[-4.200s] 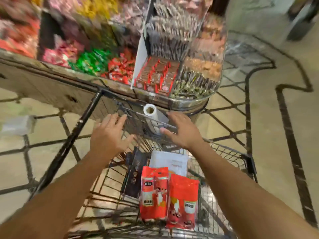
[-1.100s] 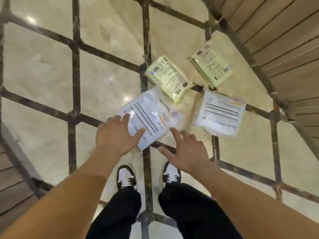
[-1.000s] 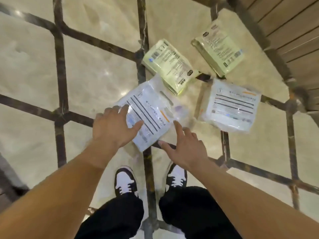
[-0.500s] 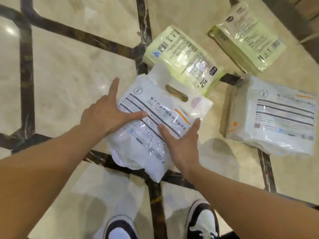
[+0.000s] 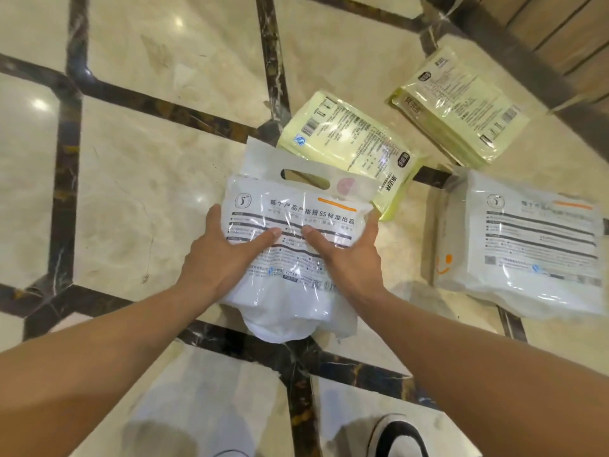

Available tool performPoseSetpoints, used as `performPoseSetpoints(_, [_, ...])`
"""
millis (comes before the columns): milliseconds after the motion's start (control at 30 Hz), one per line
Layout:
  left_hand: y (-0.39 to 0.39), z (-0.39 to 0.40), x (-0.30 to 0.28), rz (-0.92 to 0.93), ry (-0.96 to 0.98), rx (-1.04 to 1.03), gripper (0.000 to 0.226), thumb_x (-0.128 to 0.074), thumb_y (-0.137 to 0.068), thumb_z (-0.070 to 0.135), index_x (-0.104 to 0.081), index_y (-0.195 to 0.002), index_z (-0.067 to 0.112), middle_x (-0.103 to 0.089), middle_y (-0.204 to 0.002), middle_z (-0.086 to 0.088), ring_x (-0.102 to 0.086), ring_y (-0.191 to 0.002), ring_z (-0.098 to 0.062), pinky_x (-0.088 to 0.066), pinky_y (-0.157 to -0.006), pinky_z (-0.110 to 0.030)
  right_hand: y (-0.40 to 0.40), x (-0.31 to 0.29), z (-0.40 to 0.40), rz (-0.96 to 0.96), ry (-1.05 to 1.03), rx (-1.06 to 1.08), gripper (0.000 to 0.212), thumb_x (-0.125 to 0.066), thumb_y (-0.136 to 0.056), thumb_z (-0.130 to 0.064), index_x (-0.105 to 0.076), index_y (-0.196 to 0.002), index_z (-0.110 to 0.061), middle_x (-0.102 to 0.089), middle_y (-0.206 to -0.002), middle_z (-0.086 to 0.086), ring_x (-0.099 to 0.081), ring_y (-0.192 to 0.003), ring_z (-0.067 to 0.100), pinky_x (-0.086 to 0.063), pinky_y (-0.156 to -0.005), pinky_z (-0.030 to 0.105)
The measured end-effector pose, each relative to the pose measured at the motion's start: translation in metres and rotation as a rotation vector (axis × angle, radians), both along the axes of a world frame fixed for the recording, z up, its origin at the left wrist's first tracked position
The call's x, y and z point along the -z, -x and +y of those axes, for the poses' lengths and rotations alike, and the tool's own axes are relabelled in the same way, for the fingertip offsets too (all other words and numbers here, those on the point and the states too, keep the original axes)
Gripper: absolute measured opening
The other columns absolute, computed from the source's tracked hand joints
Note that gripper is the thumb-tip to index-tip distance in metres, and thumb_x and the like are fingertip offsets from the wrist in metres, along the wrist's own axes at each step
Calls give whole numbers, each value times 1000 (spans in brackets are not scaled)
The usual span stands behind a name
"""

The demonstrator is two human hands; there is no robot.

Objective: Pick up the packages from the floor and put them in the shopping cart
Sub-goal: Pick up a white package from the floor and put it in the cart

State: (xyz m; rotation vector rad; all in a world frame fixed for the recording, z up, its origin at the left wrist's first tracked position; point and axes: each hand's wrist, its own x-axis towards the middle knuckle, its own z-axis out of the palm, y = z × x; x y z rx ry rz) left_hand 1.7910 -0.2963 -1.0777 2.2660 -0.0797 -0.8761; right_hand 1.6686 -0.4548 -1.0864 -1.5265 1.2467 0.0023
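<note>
Fingers: both thumbs (image 5: pixel 263 234) pressed the front of the white package (image 5: pixel 293 255), the other fingers wrapped behind its sides.
Floor (image 5: pixel 138 166): cream marble with dark inlay strips.
Second white package (image 5: pixel 524 252): lay toward the floor's right edge.
Yellow packages: one (image 5: pixel 349 146) just behind the held package, another (image 5: pixel 458 107) farther right.
Left hand (image 5: pixel 217 258): gripped the left side.
Right hand (image 5: pixel 352 258): gripped the right side.
Shoe (image 5: pixel 400 437): at the bottom edge.

Fingers of both hands hidden under white pack (image 5: pixel 296 245); only thumbs show. Second white pack (image 5: pixel 534 252) cut off at right edge. Shoe (image 5: pixel 400 437) cropped at bottom. Fine print unreadable.
</note>
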Motion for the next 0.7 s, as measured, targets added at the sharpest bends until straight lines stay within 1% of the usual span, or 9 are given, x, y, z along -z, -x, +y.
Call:
performPoseSetpoints(100, [4,-3,-5,-42,3,10,90,-74,-71,78,-39,-142,37,-59,-99,23,-66,-94,-18,-48,-77,-32,2,-1,-4,13,27,-31,124,-79,-59,-80,-16,-158,-42,-71,-127,-6,-71,-115,25,-57,-102,51])
performPoseSetpoints(200, [6,0,-21,-78,3,-44,77,-76,-75,70,-40,-137,40,-57,-95,28,-59,-82,0,-43,-65,-23,-5,-16,-3,12,34,-108,126,-68,-53,-87,-14,-156,-40,-66,-136,3,-67,-121,30,-54,-104,53])
performPoseSetpoints(267, [9,6,-45,-102,27,-95,75,-78,-73,71,-41,-132,43,-60,-100,29,-65,-90,-7,-48,-72,-26,-10,-39,-2,0,38,-144,131,-67,-50,-89,-12,-158,-40,-62,-142,6,-64,-127,30,-52,-107,53])
performPoseSetpoints(333, [15,11,-78,-127,45,-119,83,-78,-70,75,-43,-138,43,-62,-106,29,-67,-102,-16,-51,-88,-35,-5,-72,-2,-35,64,-160,129,-71,-52,-87,-17,-158,-36,-61,-144,3,-62,-130,26,-52,-109,51])
performPoseSetpoints(367, [20,12,-100,-136,45,-113,87,-79,-70,74,-42,-142,41,-60,-105,31,-65,-103,-16,-49,-90,-35,0,-93,-3,-44,74,-164,128,-74,-56,-85,-19,-159,-34,-61,-144,-1,-61,-131,22,-51,-110,49])
performPoseSetpoints(433, [27,11,-152,-145,46,-88,87,-78,-70,72,-42,-143,43,-56,-102,36,-63,-101,-14,-47,-84,-30,11,-146,-8,-59,71,-177,126,-81,-66,-78,-17,-163,-31,-58,-147,-10,-57,-130,12,-48,-111,38])
performPoseSetpoints(500, [30,4,-213,-148,58,-53,85,-78,-69,76,-42,-139,47,-63,-106,32,-66,-102,-12,-51,-83,-31,19,-210,-19,-66,68,-183,122,-84,-75,-69,-14,-167,-29,-51,-141,-17,-49,-126,6,-42,-106,30])
performPoseSetpoints(633, [25,-25,-364,-186,113,-40,90,-76,-69,78,-40,-147,48,-66,-110,28,-67,-103,-10,-50,-83,-31,18,-363,-50,-103,135,-166,123,-80,-71,-78,-15,-165,-34,-53,-155,-3,-55,-139,25,-47,-114,48])
performPoseSetpoints(700, [25,-43,-452,-227,138,-16,91,-76,-69,79,-39,-147,49,-66,-108,29,-67,-101,-10,-49,-81,-30,19,-450,-65,-145,172,-136,128,-76,-62,-90,-14,-162,-40,-57,-152,-2,-58,-136,25,-50,-112,50])
